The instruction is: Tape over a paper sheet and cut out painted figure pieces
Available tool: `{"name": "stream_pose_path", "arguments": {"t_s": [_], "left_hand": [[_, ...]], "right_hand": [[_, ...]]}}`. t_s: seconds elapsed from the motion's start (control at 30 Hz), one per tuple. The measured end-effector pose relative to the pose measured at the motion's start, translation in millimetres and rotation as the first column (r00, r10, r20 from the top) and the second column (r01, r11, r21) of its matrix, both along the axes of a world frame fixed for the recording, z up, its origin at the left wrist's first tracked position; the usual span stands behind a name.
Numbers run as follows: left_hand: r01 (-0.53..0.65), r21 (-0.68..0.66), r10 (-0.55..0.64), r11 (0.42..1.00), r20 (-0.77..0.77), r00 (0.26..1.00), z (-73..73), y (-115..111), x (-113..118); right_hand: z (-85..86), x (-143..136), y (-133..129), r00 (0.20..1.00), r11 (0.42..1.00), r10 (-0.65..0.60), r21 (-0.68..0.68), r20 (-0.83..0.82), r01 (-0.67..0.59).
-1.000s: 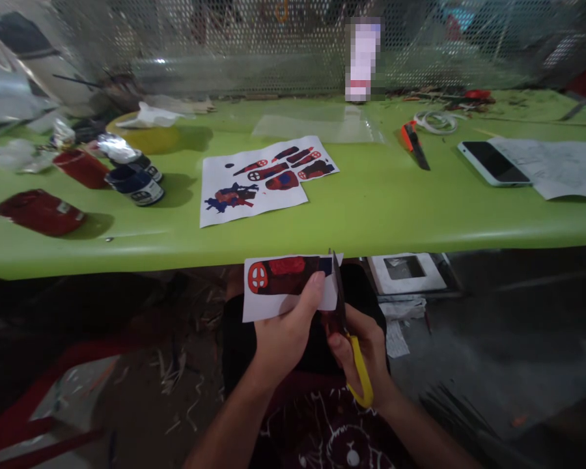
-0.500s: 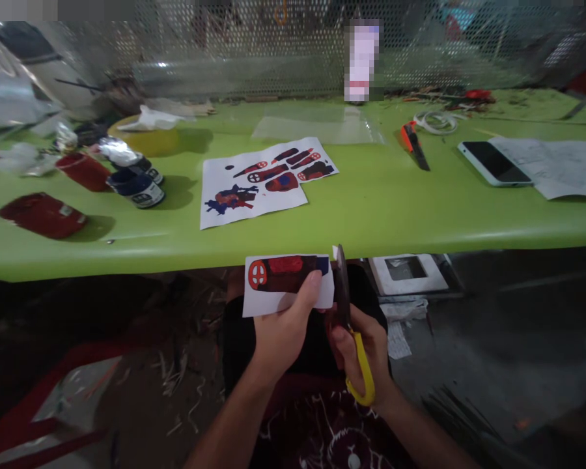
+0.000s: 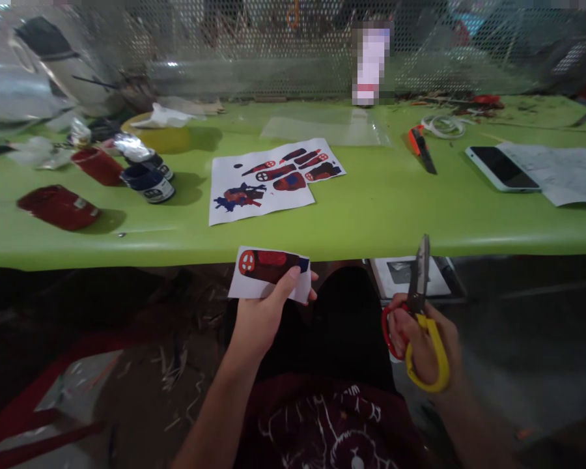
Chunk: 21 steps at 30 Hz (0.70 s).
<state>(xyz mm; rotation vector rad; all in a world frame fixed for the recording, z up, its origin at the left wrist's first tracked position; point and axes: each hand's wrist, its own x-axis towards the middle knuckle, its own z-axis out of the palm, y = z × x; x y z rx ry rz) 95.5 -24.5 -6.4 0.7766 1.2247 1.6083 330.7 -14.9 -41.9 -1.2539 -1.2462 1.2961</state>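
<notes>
My left hand (image 3: 264,312) pinches a white paper piece (image 3: 254,287) between thumb and fingers, just in front of the table's front edge. A dark red shape with a red and white wheel is painted on it. Off to the right, my right hand (image 3: 424,339) grips scissors (image 3: 421,277) by their red and yellow handles, blades upward and apart from the paper. On the green table (image 3: 361,215) lies a white sheet (image 3: 224,176) with several red, black and blue painted shapes.
Red jars (image 3: 61,207), blue jars (image 3: 149,184) and a yellow tape roll (image 3: 163,135) stand left. An orange cutter (image 3: 421,150), a phone (image 3: 502,168) and drawn paper (image 3: 571,169) lie right. A wire mesh (image 3: 254,58) runs behind.
My right hand has moved right with the scissors, away from the paper piece. My left hand has shifted slightly left, still holding the piece. The view has shifted a little.
</notes>
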Motion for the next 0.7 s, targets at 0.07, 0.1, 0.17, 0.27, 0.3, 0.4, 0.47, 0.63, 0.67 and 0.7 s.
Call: {"name": "stream_pose_path", "arguments": {"t_s": [0.07,0.1,0.17,0.27,0.3,0.4,0.47,0.63,0.67,0.7], "left_hand": [[0.014,-0.002,-0.014,1.0,0.003,1.0,-2.1,-0.6,3.3],[0.021,-0.007,-0.021,1.0,-0.005,1.0,-2.6,-1.1,4.7],[0.044,-0.037,-0.046,0.998,-0.051,0.998,-2.3,-2.5,7.0],[0.026,-0.1,-0.042,0.995,-0.161,0.986,0.6,-6.4,9.9],[-0.007,-0.11,-0.013,0.994,-0.182,0.983,1.7,-7.8,11.0],[-0.149,-0.068,0.133,0.987,-0.192,0.972,4.2,-11.1,14.5],[-0.208,-0.025,0.201,0.978,-0.165,0.966,5.3,-12.1,16.7],[-0.152,-0.064,0.154,0.986,0.031,0.988,6.0,-10.6,21.1],[-0.175,-0.062,0.178,0.983,0.047,0.983,5.8,-9.9,22.3],[-0.211,-0.052,0.213,0.976,0.051,0.976,5.7,-9.3,23.6]], "right_hand": [[5.6,-7.2,0.3,0.999,0.999,0.012,-0.044,0.034,-0.01],[9.8,-13.1,0.7,0.999,0.998,0.035,-0.048,0.037,-0.034],[19.6,-26.8,2.8,0.996,0.995,0.09,-0.042,0.02,-0.089],[31.6,-44.1,9.1,0.987,0.987,0.159,0.03,-0.002,-0.159],[33.1,-48.0,11.2,0.982,0.979,0.191,0.071,0.003,-0.191],[27.5,-55.5,12.5,0.949,0.931,0.314,0.189,0.025,-0.313],[17.9,-59.4,8.1,0.93,0.907,0.366,0.22,0.01,-0.359],[-0.3,-65.6,-5.7,0.926,0.914,0.371,0.199,-0.062,-0.353],[-0.7,-65.6,-6.9,0.924,0.91,0.38,0.203,-0.054,-0.362],[-0.1,-65.3,-7.6,0.92,0.905,0.389,0.204,-0.04,-0.374]]}}
